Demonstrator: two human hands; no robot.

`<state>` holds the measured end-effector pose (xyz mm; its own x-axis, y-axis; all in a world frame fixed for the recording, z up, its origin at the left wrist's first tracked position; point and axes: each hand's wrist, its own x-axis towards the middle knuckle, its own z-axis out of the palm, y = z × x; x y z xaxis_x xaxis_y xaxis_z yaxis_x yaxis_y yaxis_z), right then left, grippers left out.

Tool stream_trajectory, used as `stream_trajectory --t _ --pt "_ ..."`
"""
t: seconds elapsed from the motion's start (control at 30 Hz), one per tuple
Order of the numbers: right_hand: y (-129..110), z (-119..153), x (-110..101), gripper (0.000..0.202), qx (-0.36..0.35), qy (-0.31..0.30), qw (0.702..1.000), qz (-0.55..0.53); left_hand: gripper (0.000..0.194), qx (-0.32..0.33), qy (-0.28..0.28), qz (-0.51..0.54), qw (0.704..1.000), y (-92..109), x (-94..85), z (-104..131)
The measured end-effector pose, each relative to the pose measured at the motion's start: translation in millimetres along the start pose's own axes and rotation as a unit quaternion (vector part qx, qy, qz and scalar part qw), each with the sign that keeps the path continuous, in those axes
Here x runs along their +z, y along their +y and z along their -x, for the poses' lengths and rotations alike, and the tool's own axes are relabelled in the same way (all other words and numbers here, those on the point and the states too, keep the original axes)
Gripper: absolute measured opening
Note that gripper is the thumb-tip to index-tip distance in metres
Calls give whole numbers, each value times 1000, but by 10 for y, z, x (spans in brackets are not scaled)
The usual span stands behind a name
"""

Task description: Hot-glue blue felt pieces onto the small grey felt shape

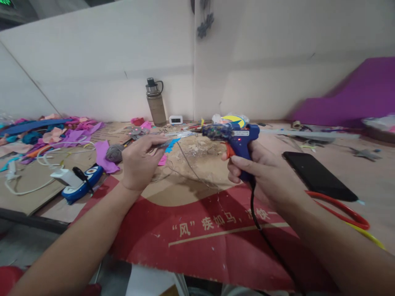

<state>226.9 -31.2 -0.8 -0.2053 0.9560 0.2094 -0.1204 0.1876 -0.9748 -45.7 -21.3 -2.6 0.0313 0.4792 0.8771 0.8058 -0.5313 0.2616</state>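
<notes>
- My right hand (265, 172) is wrapped around the grip of a blue glue gun (236, 137), a finger near the orange trigger, red lamp lit, its black cord (256, 209) dropping toward me.
- My left hand (138, 162) pinches a clear glue stick (179, 134) level with the gun's rear — both held above the tabletop, stick and gun almost touching.
- I'd judge the stick needs to stay dead in line with the barrel and go in slowly, fingers well back from the hot tip.
- Below lies red printed cardboard (200, 230) on the tabletop (376, 181), strung with dried glue threads.
- A black phone (317, 174) and red hoop (345, 211) sit right; a white charger (66, 177) left.
- Farther off — felt scraps (74, 135), a water bottle (156, 102), a small clock (175, 119), then white partition walls (92, 74).
</notes>
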Motion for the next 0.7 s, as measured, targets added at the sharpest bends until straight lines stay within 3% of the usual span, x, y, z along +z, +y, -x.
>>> stream_trajectory --t 0.1,0.17,0.3,0.4,0.47,0.53,0.57,0.63,0.7 --pt "8 -121 -17 18 82 50 994 -44 14 -149 -40 106 982 39 22 -39" --pt "63 -215 -14 13 133 65 989 -10 19 -235 -85 213 945 73 30 -70" --pt "250 -397 -15 11 202 30 975 84 21 -337 -139 374 853 117 38 -117" --pt "344 -489 -77 10 224 -28 946 232 18 -376 -158 408 817 135 32 -132" --pt "342 -503 -127 16 173 -24 907 384 19 -391 -166 412 806 157 22 -135" --pt "285 -470 -131 16 53 38 872 486 21 -401 -168 408 803 188 13 -137" --pt "240 -440 -101 13 -14 72 868 492 23 -406 -166 407 801 205 11 -137" --pt "138 -364 31 12 -108 81 903 408 25 -415 -161 412 795 234 17 -137" --pt "46 -299 235 17 -124 28 959 255 26 -421 -162 417 789 250 33 -135"
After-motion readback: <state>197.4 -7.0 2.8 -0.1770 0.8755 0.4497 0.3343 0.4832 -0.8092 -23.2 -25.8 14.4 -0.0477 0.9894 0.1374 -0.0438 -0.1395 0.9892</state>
